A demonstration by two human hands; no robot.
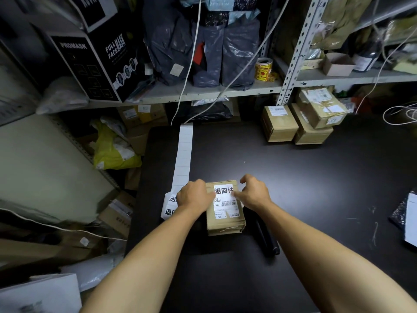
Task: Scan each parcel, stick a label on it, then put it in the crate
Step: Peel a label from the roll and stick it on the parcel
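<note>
two hands work on one small brown parcel (225, 219) lying on the black tabletop (316, 177) near its front-left part. the left hand (195, 197) rests on the parcel's left edge with fingers loosely curled, fingertips touching the white label (223, 190) printed with large black characters on the parcel's top. the right hand (255, 193) sits at the parcel's right edge, fingertips pressing the label's right side, index finger raised and bent. a long strip of label backing (185, 154) runs up the tabletop just left of the parcel, more printed labels (169, 206) at its near end. three more brown boxes (302, 123) stand at the tabletop's far edge under a metal shelf (203, 92).
</note>
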